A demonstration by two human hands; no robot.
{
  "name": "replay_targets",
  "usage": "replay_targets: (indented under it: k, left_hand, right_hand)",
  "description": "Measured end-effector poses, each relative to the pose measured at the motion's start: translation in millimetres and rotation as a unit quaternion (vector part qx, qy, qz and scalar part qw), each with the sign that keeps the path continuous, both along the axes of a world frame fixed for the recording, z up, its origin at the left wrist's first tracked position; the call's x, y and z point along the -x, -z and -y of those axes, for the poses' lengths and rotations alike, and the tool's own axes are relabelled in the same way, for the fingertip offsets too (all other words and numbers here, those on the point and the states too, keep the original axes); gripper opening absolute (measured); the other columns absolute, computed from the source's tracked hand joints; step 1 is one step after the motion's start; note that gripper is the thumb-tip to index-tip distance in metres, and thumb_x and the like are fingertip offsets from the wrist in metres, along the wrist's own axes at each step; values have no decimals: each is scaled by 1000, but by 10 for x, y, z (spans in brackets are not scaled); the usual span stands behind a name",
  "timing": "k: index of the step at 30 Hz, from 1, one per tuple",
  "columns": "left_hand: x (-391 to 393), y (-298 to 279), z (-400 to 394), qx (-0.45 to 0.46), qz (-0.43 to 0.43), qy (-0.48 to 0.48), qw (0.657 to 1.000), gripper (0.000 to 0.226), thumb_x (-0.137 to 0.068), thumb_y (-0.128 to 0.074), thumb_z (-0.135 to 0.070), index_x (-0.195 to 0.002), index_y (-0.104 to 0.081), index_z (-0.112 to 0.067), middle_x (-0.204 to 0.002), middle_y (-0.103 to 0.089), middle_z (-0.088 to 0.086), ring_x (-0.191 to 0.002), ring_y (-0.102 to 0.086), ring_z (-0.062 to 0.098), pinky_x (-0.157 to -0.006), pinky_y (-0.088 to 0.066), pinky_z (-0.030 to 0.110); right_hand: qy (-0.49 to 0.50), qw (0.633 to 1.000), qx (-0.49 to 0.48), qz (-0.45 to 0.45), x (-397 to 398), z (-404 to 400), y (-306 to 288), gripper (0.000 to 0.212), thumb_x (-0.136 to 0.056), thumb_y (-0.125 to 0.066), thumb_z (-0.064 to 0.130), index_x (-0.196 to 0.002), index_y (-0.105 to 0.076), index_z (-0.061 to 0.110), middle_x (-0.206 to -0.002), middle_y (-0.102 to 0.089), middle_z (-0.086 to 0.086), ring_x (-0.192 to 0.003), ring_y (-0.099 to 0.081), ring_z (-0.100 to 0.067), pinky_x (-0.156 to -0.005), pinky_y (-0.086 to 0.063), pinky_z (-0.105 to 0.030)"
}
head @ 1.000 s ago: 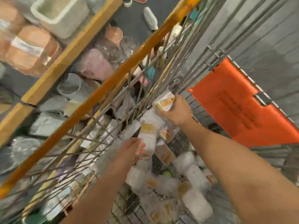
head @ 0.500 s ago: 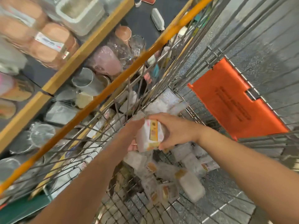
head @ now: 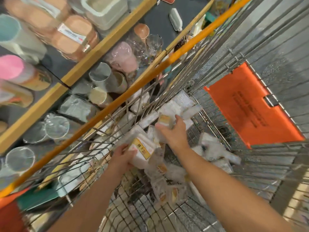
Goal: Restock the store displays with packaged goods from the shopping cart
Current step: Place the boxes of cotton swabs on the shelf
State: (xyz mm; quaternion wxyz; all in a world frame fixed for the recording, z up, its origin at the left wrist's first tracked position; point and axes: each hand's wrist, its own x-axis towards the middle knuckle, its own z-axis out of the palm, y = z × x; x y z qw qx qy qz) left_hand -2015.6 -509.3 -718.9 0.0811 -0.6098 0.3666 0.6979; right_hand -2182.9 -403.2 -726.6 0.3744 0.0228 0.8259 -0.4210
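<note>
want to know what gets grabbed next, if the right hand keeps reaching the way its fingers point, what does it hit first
The right hand already reaches onto a small white pack with a yellow label. Straight beyond lie more white packs against the cart's far wire wall, though depth is hard to judge.

A silver-grey wire shopping cart [head: 217, 67] with a bright orange top rail [head: 117, 101] and an orange child-seat flap [head: 250, 108] printed in faint dark lettering holds white packets [head: 215, 148], several with yellow-orange labels. One white pack [head: 143, 148] carries a yellow label with dark characters; a second packet [head: 164, 119] shows a yellow-orange patch. Beside the cart, pale wooden shelf edges [head: 100, 47] frame dark grey shelf boards stocked with peach-coloured lidded containers [head: 75, 36], a pink tumbler [head: 122, 56], a pink-topped canister [head: 20, 71], a teal-lidded white container [head: 15, 36], a cream-white bin [head: 105, 10] and clear glassware [head: 56, 128]. The floor [head: 275, 30] is speckled grey.
</note>
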Motion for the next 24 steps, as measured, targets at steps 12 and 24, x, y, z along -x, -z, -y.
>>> replay_targets:
  k: [12, 24]
  left_hand:
    - [-213, -28, -117, -17, -46, -6, 999, 70, -75, -74, -16, -138, -42, -16, -124, -58, 9, -104, -63, 27, -84, -58, 47]
    - [-208, -113, -115, -62, -160, 11, 985, 85, -64, -70, -14, -144, -43, -24, -131, -61, 10, -109, -65, 27, -79, -57, 40]
  right_hand:
    - [111, 993, -21, 25, 89, -376, 186, 45, -86, -74, 17, -122, -48, 13, -113, -54, -4, -100, -57, -21, -75, -50, -31]
    - [182, 925, 230, 242, 159, -887, -19, 54, -63, -72, 14, -114, -61, -1, -104, -69, -17, -99, -64, -31, -79, -55, -36]
